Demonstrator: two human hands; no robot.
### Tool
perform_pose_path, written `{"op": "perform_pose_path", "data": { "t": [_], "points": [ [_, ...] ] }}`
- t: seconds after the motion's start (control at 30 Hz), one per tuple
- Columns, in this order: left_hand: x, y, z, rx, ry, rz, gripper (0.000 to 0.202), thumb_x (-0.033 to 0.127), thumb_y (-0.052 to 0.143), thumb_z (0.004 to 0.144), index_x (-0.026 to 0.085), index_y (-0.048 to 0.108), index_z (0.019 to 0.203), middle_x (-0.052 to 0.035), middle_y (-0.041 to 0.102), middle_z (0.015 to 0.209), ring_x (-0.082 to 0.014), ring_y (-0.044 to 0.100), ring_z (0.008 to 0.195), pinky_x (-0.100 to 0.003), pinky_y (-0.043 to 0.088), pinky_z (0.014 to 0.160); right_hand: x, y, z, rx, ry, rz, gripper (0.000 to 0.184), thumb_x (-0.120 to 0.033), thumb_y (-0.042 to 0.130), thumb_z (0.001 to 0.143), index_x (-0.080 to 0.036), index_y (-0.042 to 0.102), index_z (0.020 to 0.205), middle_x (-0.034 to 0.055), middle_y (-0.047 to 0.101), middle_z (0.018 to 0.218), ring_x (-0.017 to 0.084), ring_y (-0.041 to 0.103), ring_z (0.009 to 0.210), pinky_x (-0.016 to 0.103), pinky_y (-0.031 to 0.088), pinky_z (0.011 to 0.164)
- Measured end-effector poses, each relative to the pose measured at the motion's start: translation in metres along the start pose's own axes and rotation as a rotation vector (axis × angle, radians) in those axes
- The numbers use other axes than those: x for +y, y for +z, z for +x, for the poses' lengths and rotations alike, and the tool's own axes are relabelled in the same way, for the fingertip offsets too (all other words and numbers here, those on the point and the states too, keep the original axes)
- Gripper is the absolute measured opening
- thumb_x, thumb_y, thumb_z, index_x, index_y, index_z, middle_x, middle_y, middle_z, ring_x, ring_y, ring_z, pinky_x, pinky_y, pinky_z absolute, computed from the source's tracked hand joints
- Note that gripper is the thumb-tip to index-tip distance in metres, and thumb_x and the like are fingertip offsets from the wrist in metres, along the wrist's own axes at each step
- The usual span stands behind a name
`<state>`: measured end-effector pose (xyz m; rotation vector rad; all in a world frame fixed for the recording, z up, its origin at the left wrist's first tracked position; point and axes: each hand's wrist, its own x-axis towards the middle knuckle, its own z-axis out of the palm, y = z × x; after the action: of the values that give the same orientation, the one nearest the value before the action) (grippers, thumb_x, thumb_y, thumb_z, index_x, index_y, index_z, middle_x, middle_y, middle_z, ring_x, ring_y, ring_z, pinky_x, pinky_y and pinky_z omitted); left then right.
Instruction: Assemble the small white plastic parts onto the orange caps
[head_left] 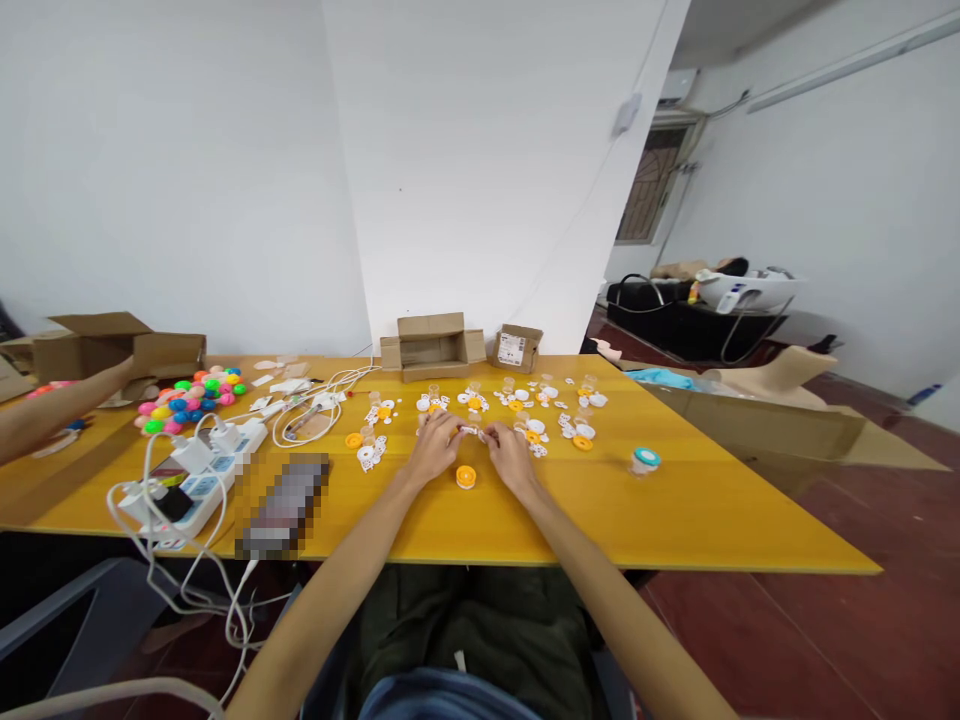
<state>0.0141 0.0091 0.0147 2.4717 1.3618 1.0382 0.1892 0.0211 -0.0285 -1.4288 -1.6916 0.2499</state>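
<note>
Head view. Centre of frame: my L hand [435, 446] & R hand [508, 455] nearly meet, fingertips of both pinched on a small white plastic piece [471, 431]; exact shape too small to tell. Just below it, a round orange-and-white plastic disc [466, 476] lies on the yellow wood-look tabletop [675, 520]. For good work, I'd judge: light, even pinch; align by feel before pressing; wrists low, so a dropped pc. lands nearby. Edges & room: loose white plastic parts [366, 456] and orange plastic rings [582, 442] crowd upper centre, so fwd travel is tight. My forearms cross the table's front edge, lower centre. White power strip w/ cables [206, 488] and dark rectangular phone [286, 508] bound lower L; more elbow room lies R, twd the clear plastic cup w/ teal lid [645, 461].
</note>
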Motion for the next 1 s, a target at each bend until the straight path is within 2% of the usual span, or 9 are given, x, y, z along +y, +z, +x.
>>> {"op": "perform_pose_path", "data": {
  "t": [0.33, 0.67, 0.87, 1.0],
  "points": [
    [0.001, -0.001, 0.000, -0.009, 0.022, 0.009, 0.022, 0.021, 0.055, 0.099, 0.028, 0.075, 0.106, -0.0041, 0.075, 0.101, -0.0254, 0.059, 0.106, -0.040, 0.040, 0.097, 0.000, -0.001, 0.001, 0.010, -0.018, -0.008, 0.018, -0.014, 0.058, 0.084, -0.024, 0.070, 0.076, 0.0054, 0.075, 0.082, 0.023, 0.069, 0.079, 0.032, 0.050, 0.072],
    [0.002, -0.002, -0.001, -0.009, 0.029, 0.013, 0.022, 0.020, 0.054, 0.099, 0.027, 0.074, 0.104, -0.0043, 0.074, 0.101, -0.0250, 0.059, 0.106, -0.040, 0.039, 0.097, -0.014, -0.008, -0.008, -0.086, -0.092, -0.233, 0.026, -0.014, 0.057, 0.092, -0.027, 0.078, 0.101, 0.0076, 0.073, 0.103, 0.024, 0.069, 0.092, 0.031, 0.050, 0.077],
    [0.000, -0.001, -0.001, 0.002, 0.038, 0.022, 0.022, 0.015, 0.057, 0.096, 0.027, 0.074, 0.103, -0.0033, 0.075, 0.099, -0.0243, 0.060, 0.104, -0.038, 0.040, 0.096, -0.023, -0.011, -0.009, -0.141, -0.122, -0.309, 0.033, -0.009, 0.055, 0.092, -0.027, 0.077, 0.108, 0.0086, 0.071, 0.109, 0.024, 0.068, 0.101, 0.031, 0.051, 0.087],
    [-0.001, -0.001, -0.001, 0.021, 0.035, 0.022, 0.021, 0.017, 0.056, 0.097, 0.026, 0.074, 0.103, -0.0037, 0.076, 0.099, -0.0244, 0.060, 0.104, -0.038, 0.040, 0.095, -0.027, -0.014, -0.009, -0.188, -0.179, -0.324, 0.032, -0.012, 0.053, 0.096, -0.024, 0.076, 0.114, 0.0102, 0.070, 0.114, 0.025, 0.067, 0.107, 0.034, 0.051, 0.095]
  ]
}}
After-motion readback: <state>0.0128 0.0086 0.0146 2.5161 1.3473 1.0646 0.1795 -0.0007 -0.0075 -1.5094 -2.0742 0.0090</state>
